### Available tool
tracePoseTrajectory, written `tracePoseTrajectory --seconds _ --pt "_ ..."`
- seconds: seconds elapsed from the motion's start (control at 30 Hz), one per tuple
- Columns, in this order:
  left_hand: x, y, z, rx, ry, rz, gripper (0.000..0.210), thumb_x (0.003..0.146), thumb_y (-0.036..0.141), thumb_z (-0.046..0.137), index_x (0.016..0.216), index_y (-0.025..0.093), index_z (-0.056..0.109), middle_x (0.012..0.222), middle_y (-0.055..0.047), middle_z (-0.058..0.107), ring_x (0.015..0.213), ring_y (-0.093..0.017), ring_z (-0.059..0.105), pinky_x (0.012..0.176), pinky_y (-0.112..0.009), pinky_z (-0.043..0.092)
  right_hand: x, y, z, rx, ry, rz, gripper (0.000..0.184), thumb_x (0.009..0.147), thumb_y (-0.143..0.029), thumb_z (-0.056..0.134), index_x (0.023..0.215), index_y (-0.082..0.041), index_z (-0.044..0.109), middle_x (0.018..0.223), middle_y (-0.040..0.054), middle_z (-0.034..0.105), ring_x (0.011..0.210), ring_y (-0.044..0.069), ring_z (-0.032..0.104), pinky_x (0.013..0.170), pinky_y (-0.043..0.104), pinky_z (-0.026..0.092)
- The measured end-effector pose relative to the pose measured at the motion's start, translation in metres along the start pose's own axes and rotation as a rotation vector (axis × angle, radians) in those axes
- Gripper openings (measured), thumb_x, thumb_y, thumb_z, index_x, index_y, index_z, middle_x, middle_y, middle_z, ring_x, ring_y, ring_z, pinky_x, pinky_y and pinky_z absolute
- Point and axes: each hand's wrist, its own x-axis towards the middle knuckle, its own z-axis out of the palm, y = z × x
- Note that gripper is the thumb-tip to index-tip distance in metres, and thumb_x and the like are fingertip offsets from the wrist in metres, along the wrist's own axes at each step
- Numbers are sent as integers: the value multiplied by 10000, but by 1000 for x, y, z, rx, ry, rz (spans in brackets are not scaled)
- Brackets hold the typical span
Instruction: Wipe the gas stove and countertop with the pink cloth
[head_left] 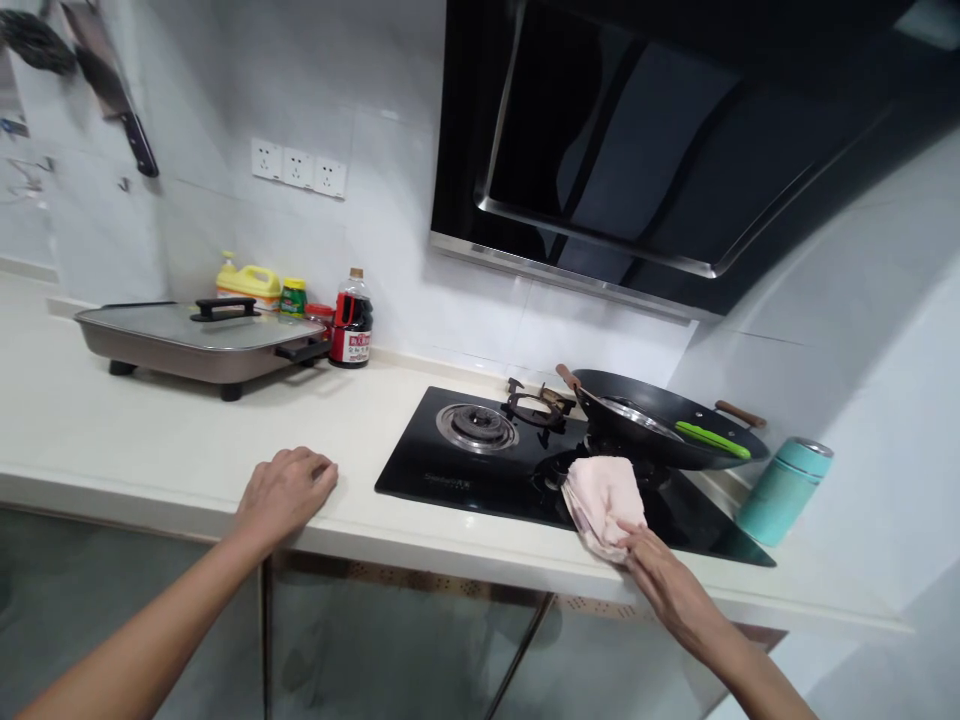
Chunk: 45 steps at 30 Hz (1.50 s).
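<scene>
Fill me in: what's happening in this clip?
A person stands at a kitchen counter with the right hand on a pink cloth at the front edge of the hob. The left hand rests on the counter, holding nothing. The left burner has no grate over it. A wok sits on the hob's right side, with a flask beside it.

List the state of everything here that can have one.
Pan: lidded
Left burner: bare, no flame visible
Pot support: beside that burner
Wok: uncovered, on hob
Sauce bottle: upright, capped
Turquoise flask: closed
Wall sockets: nothing plugged in
Cloth: rumpled, right hand on it
Left hand: empty, on counter
Range hood: on or off unclear
</scene>
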Motion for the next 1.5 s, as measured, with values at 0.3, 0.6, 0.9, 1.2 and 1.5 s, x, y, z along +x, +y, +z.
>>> tracePoseTrajectory --seconds 0.3,0.6,0.9,1.2,1.5 --pt "-1 1 -1 3 1 -3 506 954 419 342 992 221 807 1182 -105 752 1101 -320 626 885 -416 435 22 -2 -40 -235 0 293 382 1017 -535 453 920 -235 668 1014 86 656 910 239 668 898 462 556" --pt "0 -1 0 -14 1 -9 503 945 430 353 993 210 803 1180 -109 758 1122 -325 627 899 -423 442 88 -40 18 -442 -232 573 489 1020 -510 463 1460 -344 598 1533 183 445 1245 382 573 924 524 500" --pt "0 -1 2 -24 5 -2 508 956 427 341 992 207 798 1193 -106 761 1122 -318 626 906 -424 432 35 -18 0 -258 -131 339 396 1035 -439 370 1094 -279 727 1107 87 640 1007 241 632 861 355 496" --pt "-2 0 3 -29 20 -5 467 949 412 372 964 226 800 1180 -103 762 1112 -316 626 908 -417 432 61 42 -29 -564 -305 818 453 1042 -440 326 1336 -338 656 1350 115 578 1146 321 608 901 470 494" --pt "-3 5 -1 -29 3 -10 457 952 426 386 962 229 799 1188 -103 754 1125 -311 620 920 -396 425 64 -9 -10 -601 -311 700 456 1042 -406 341 1328 -272 670 1202 147 581 1046 291 619 851 425 486"
